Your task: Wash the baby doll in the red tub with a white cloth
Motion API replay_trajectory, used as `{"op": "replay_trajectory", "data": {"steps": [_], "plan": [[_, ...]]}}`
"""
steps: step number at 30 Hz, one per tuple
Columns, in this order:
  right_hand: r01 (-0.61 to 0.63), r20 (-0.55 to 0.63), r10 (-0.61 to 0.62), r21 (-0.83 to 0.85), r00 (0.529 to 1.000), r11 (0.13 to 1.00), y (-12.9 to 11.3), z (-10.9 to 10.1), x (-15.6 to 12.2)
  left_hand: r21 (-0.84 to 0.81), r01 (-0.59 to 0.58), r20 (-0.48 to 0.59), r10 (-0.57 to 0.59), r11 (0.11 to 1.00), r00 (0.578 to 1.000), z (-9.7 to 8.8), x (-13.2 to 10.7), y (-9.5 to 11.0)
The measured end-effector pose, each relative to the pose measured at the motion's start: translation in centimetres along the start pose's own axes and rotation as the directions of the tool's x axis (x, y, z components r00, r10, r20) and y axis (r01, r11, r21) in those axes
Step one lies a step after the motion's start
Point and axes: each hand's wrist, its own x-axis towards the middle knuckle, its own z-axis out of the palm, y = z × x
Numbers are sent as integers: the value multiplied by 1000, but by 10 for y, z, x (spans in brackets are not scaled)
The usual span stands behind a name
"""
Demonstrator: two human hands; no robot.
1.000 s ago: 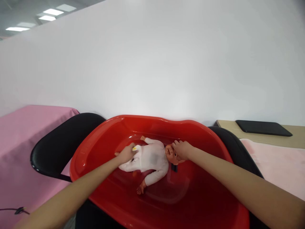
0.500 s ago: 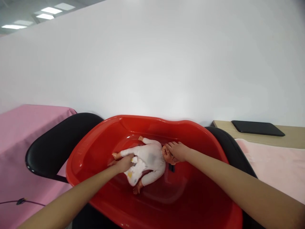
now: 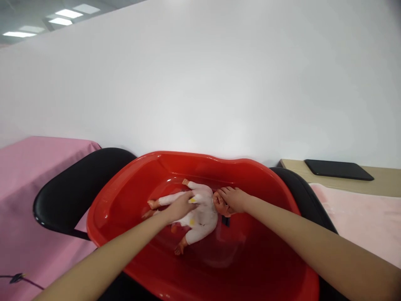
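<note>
A baby doll (image 3: 205,232) in white clothing lies on its back in a red plastic baby bathtub (image 3: 257,255), its head to the right and feet to the left. My left hand (image 3: 183,208) is closed on a white washcloth with yellow patches (image 3: 193,218) and presses it on the doll's belly; part of the cloth is hidden under the hand. My right hand (image 3: 234,198) cups the doll's head, fingers lying over the forehead and hiding part of it. The doll's near arm lies bent out toward me.
Black chairs stand left (image 3: 78,188) and right (image 3: 308,200) under the tub's ends. A pink-covered table (image 3: 37,175) is at left with a dark cord (image 3: 17,277). At right, a black tablet-like slab (image 3: 338,169) lies on a wooden surface near a pale pink cloth (image 3: 363,221). A white wall rises behind.
My left hand has moved right and slightly up with the washcloth, from beside the doll's hip onto its torso. My right hand stays on the doll's head.
</note>
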Motion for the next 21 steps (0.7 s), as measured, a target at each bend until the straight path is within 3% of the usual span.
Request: {"op": "replay_trajectory", "data": {"steps": [3, 5, 7, 10, 13, 15, 18, 21], "plan": [[10, -15, -11, -42, 1000, 999, 1, 4, 1, -96, 14, 112, -3, 995, 994, 51, 13, 27], [11, -26, -12, -50, 1000, 999, 2, 5, 2, -47, 24, 159, -17, 999, 987, 75, 15, 24], [17, -22, -18, -36, 1000, 999, 1, 3, 1, 33, 18, 179, -23, 999, 983, 86, 9, 8], [4, -8, -4, -7, 1000, 1000, -1, -2, -1, 76, 48, 198, -62, 996, 978, 74, -9, -27], [-4, 3, 4, 25, 1000, 1000, -2, -5, -2, 144, 83, 234, -115, 986, 965, 39, -23, -57], [-21, 11, 20, 45, 1000, 999, -2, -5, -1, 193, 90, 260, -139, 977, 956, 20, -24, -67], [-32, 3, 32, 48, 999, 998, -1, -2, 1, 181, 98, 271, -146, 979, 952, 16, -15, -59], [3, -15, -3, 33, 1000, 999, 2, 3, 3, 132, 102, 231, -131, 986, 964, 41, -3, -36]]}}
